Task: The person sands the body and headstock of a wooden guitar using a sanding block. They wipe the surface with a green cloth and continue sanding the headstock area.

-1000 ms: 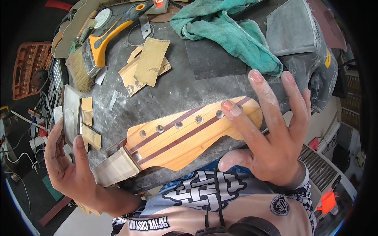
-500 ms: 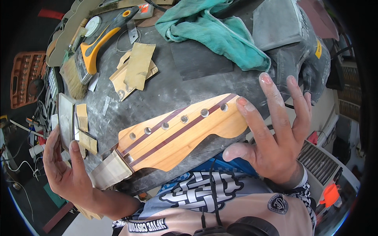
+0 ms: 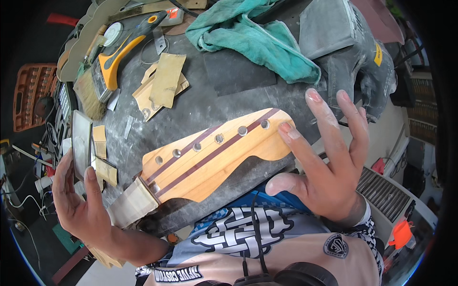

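Note:
A pale wooden guitar headstock (image 3: 217, 162) with dark red-brown stripes and a row of holes lies diagonally on the dusty dark worktop (image 3: 186, 124); its narrow left end is wrapped in whitish tape (image 3: 131, 202). My right hand (image 3: 329, 176) is open, fingers spread, the index fingertip touching the headstock's rounded right end. My left hand (image 3: 86, 209) is closed round the lower end of a flat grey block (image 3: 82, 140), thumb on the near side, other fingertips partly hidden. Small pieces of tan sandpaper (image 3: 106, 170) lie beside that block.
At the back are a teal cloth (image 3: 253, 38), a dark sheet (image 3: 236, 76), tan sandpaper (image 3: 167, 78), a yellow-handled brush (image 3: 109, 66) and a grey padded object (image 3: 327, 31). An orange socket case (image 3: 33, 95), tools and cables crowd the left; a grilled appliance (image 3: 386, 193) stands right.
My right index fingertip has moved from beside the last hole to the headstock's rounded end. The whole view has shifted slightly; my left hand stays at the grey block.

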Demonstrator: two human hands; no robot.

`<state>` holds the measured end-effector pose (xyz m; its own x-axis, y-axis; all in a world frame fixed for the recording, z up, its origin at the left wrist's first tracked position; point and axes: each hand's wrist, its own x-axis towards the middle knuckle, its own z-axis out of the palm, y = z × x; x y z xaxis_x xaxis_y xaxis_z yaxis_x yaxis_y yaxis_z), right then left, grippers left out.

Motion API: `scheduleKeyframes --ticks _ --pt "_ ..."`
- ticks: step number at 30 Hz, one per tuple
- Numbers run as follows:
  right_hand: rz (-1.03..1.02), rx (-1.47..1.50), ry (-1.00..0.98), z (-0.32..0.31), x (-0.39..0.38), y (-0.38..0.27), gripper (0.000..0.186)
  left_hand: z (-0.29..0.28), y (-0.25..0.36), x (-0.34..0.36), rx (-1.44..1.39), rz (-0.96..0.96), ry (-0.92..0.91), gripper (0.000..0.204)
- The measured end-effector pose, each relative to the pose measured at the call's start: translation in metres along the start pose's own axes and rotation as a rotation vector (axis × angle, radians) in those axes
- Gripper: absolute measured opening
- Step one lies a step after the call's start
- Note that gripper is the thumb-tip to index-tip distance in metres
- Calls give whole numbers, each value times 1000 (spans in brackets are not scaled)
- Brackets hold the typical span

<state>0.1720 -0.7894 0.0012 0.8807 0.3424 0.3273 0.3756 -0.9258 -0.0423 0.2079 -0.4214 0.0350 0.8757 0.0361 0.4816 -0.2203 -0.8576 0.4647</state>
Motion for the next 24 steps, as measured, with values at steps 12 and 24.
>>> scheduleKeyframes --ticks 12,24 --pt "12 140 163 -18 -7 -4 62 6 39 0 -74 245 -48 52" --pt "-169 497 159 -13 24 -21 51 36 100 -5 -147 424 -409 56"
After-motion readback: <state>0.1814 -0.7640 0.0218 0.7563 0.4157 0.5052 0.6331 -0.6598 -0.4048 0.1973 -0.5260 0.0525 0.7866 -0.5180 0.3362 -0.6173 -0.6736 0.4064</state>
